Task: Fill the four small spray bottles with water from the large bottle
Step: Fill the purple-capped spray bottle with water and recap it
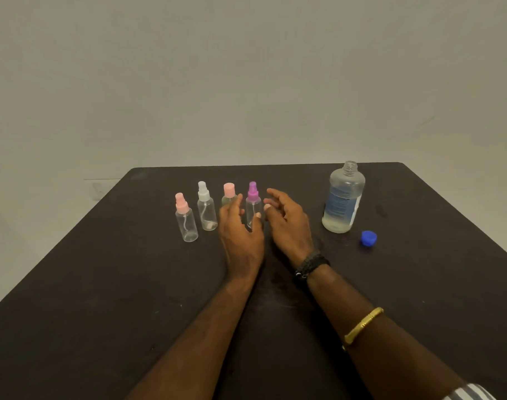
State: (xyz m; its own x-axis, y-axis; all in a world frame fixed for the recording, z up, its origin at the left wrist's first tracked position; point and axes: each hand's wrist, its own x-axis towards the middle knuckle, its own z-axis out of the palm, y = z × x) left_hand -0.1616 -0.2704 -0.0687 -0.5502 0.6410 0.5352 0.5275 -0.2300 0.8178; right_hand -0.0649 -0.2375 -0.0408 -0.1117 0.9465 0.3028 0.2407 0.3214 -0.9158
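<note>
Four small spray bottles (207, 209) stand upright in a row near the bench's (102, 284) far edge. The rightmost, the purple-capped bottle (253, 202), stands between the left hand (240, 232) and right hand (290, 223). Both hands are loosely open and grip nothing. The uncapped large bottle (343, 200) stands toward the far right corner.

The pink-topped bottle (186, 223), white-topped bottle (207, 210), pink-capped bottle (228, 190) and purple-topped bottle (252, 195) are being seen upright in a row; the uncapped, part-filled large bottle (343, 197) is standing well to their right.
</note>
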